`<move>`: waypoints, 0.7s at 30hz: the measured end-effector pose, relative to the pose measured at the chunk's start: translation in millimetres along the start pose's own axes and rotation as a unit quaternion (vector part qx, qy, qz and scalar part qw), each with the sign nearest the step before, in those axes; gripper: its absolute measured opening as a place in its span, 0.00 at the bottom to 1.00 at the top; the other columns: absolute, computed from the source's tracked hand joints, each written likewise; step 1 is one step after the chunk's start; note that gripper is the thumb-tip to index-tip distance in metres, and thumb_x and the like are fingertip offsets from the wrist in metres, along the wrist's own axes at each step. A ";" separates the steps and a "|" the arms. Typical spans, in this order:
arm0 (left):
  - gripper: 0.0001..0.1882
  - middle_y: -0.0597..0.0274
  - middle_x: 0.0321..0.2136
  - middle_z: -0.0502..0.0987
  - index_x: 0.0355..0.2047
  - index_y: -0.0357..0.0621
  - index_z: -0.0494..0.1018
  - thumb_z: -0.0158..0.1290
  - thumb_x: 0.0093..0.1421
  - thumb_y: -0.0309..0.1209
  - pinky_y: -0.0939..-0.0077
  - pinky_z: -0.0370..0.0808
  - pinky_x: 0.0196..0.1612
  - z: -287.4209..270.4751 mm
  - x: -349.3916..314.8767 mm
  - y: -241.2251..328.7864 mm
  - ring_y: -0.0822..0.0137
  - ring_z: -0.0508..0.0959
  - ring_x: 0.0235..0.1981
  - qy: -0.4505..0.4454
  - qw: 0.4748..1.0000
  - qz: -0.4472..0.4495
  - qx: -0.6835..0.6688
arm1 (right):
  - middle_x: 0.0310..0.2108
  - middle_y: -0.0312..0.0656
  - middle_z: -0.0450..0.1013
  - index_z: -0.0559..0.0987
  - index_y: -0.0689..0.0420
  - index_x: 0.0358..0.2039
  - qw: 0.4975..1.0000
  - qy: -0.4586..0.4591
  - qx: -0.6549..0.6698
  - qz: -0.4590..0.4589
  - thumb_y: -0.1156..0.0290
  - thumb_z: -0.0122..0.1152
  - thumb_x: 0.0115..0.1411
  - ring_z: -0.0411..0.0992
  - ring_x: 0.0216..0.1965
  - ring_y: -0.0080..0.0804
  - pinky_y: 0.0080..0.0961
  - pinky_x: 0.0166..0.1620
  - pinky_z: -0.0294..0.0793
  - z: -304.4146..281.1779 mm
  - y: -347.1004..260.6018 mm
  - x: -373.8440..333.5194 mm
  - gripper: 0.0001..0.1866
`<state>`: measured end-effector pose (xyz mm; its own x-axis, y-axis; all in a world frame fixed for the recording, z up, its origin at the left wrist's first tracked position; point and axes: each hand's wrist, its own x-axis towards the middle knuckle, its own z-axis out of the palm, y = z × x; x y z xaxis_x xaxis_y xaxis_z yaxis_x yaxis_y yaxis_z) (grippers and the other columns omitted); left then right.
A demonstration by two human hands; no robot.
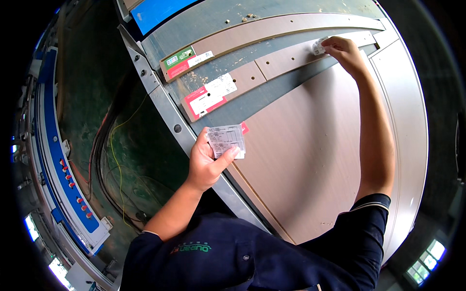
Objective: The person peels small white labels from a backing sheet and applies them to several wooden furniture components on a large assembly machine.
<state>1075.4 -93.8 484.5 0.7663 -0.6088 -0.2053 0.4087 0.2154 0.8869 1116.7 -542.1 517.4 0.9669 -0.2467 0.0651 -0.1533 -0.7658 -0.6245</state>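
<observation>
My left hand point(206, 162) pinches a small stack of white printed labels point(224, 139) between thumb and fingers, above the front edge of the work table. Stretched out to the far right, my right hand point(344, 52) holds a single white label point(318, 46) by its edge, at the surface of a narrow wood-grain board strip point(286, 63). Whether that label is stuck down I cannot tell. The strip's left part, a shorter board piece point(245, 77) with drilled holes, carries a red-and-white label point(208, 99). Behind lies a longer board strip point(272, 33) with a green-and-red label point(180, 60).
A large wood-grain panel point(301, 160) covers the table's near right. Sawdust and chips lie on the grey table top point(204, 36). A metal rail point(167, 109) edges the table on the left. Beyond it are floor cables point(104, 140) and a blue-and-white machine beam point(63, 160) with red-capped fittings.
</observation>
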 end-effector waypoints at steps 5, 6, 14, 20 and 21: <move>0.15 0.61 0.40 0.78 0.44 0.40 0.66 0.57 0.59 0.19 0.76 0.76 0.47 0.4 0.5 0.1 0.74 0.79 0.41 -0.001 1.000 0.006 -0.002 | 0.30 0.46 0.80 0.83 0.64 0.35 0.995 0.049 -0.075 0.048 0.67 0.68 0.54 0.78 0.32 0.31 0.27 0.39 0.76 10.9 -6.4 3.3 0.13; 0.15 0.61 0.40 0.78 0.44 0.40 0.66 0.57 0.59 0.19 0.76 0.76 0.47 0.1 0.4 0.0 0.74 0.79 0.41 0.001 1.000 0.004 0.001 | 0.28 0.45 0.80 0.83 0.63 0.34 0.992 0.060 -0.098 0.058 0.66 0.69 0.53 0.77 0.30 0.31 0.28 0.37 0.76 11.7 -6.5 4.3 0.13; 0.15 0.61 0.40 0.78 0.44 0.40 0.66 0.57 0.59 0.18 0.76 0.76 0.48 -1.2 0.3 -0.1 0.74 0.79 0.41 -0.001 1.000 -0.001 -0.005 | 0.29 0.50 0.80 0.84 0.61 0.34 0.984 0.100 -0.136 0.052 0.68 0.69 0.52 0.78 0.32 0.41 0.32 0.39 0.76 24.1 -7.7 3.7 0.12; 0.15 0.62 0.40 0.78 0.45 0.40 0.66 0.56 0.60 0.18 0.76 0.76 0.48 -0.8 0.5 1.1 0.74 0.79 0.41 -0.003 1.000 -0.004 -0.003 | 0.33 0.53 0.80 0.84 0.61 0.36 0.982 0.112 -0.144 0.048 0.68 0.68 0.52 0.79 0.38 0.49 0.37 0.44 0.76 28.7 -2.2 5.5 0.12; 0.15 0.62 0.40 0.78 0.45 0.40 0.66 0.56 0.60 0.18 0.76 0.76 0.48 -1.6 0.8 0.7 0.74 0.79 0.41 -0.008 1.000 -0.004 -0.003 | 0.34 0.53 0.80 0.83 0.60 0.37 0.983 0.108 -0.146 0.037 0.68 0.68 0.51 0.79 0.39 0.49 0.38 0.45 0.76 28.5 -1.9 5.5 0.13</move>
<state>1077.1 -92.9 484.3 0.7548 -0.6230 -0.2054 0.4179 0.2152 0.8826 1128.1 -525.1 496.7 0.8896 -0.4048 0.2118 -0.3044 -0.8709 -0.3858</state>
